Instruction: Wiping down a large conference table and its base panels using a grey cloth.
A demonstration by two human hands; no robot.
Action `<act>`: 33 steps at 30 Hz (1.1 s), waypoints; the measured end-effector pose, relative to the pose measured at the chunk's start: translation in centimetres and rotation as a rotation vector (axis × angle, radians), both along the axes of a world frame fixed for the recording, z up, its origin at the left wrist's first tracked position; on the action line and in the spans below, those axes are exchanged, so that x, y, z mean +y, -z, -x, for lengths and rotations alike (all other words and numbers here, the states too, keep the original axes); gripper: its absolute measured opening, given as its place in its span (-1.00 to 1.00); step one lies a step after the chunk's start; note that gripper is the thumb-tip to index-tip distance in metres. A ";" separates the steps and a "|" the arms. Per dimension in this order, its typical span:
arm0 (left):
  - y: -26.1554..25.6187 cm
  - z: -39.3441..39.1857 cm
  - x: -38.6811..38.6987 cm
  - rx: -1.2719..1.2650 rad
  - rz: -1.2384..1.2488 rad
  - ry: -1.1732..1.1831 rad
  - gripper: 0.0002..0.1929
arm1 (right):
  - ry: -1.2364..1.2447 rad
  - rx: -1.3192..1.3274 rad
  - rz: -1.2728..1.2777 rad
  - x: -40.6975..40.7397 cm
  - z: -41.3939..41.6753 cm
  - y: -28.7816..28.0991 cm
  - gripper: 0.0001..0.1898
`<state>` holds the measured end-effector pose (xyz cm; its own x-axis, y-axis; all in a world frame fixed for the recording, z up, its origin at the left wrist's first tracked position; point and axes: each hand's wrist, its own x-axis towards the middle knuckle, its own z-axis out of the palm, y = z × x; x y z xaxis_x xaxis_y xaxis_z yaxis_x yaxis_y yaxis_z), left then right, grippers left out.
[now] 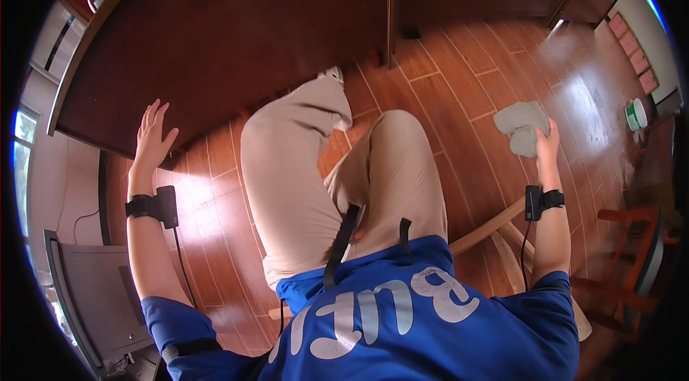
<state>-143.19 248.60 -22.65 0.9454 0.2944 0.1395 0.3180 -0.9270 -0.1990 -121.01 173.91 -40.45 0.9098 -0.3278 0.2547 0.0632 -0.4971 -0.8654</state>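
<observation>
My right hand grips a folded grey-green cloth out to the right, above the tiled floor. The cloth hangs in two lobes from my fingers. On the other side, my left hand has its fingers apart and holds nothing. It is in front of the dark brown wooden panel of a large piece of furniture, near its lower left edge; whether the palm touches the wood I cannot tell. Both wrists carry black strapped devices with cables.
Wood-look tiles cover the floor. Behind my right side stand light wooden legs and a reddish wooden chair. A white and green bucket is at the far right. A grey cabinet stands at lower left.
</observation>
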 end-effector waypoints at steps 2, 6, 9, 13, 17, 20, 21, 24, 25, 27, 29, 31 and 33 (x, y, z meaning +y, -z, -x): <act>-1.9 -1.7 -0.4 0.005 -0.112 0.034 -0.36 | -0.068 -0.041 -0.029 3.5 -3.7 -0.4 -0.60; -7.7 -6.0 1.3 -0.339 -0.234 0.136 -0.36 | -0.293 -0.115 -0.025 11.7 -10.3 -3.8 -0.63; -9.3 -10.5 1.6 -0.417 -0.374 0.152 -0.35 | -0.403 -0.182 -0.059 17.7 -14.5 -6.2 -0.66; -12.2 -14.7 2.4 -0.452 -0.596 0.163 -0.35 | -0.550 -0.164 -0.126 24.8 -15.7 -11.1 -0.67; -16.4 -18.4 5.1 -0.762 -0.615 0.256 -0.37 | -0.587 -0.092 -0.340 28.7 -17.4 -13.6 -0.67; -17.1 -19.6 5.6 -0.727 -0.558 0.165 -0.39 | -0.667 -0.011 -0.551 30.0 -18.7 -16.1 -0.63; -17.0 -20.0 5.8 -0.641 -0.489 0.093 -0.40 | -0.691 -0.040 -0.603 30.4 -19.2 -17.0 -0.59; -17.2 -19.8 6.0 -0.644 -0.491 0.088 -0.42 | -0.866 -0.210 -0.658 32.7 -20.0 -21.2 -0.50; -17.1 -19.7 5.7 -0.638 -0.455 0.091 -0.42 | -0.882 -0.282 -0.617 33.5 -20.6 -22.3 -0.50; -16.8 -19.9 5.5 -0.683 -0.509 0.128 -0.41 | -0.862 -0.498 -0.529 35.7 -22.1 -24.3 -0.45; -16.4 -20.1 5.7 -0.725 -0.573 0.130 -0.38 | -0.800 -0.627 -0.331 37.1 -22.9 -24.4 -0.40; -16.5 -19.9 6.0 -0.722 -0.567 0.143 -0.36 | -0.730 -0.745 -0.125 37.7 -23.3 -23.7 -0.35; -16.7 -19.7 5.8 -0.723 -0.538 0.140 -0.34 | -0.605 -1.022 0.387 37.3 -23.6 -22.1 -0.25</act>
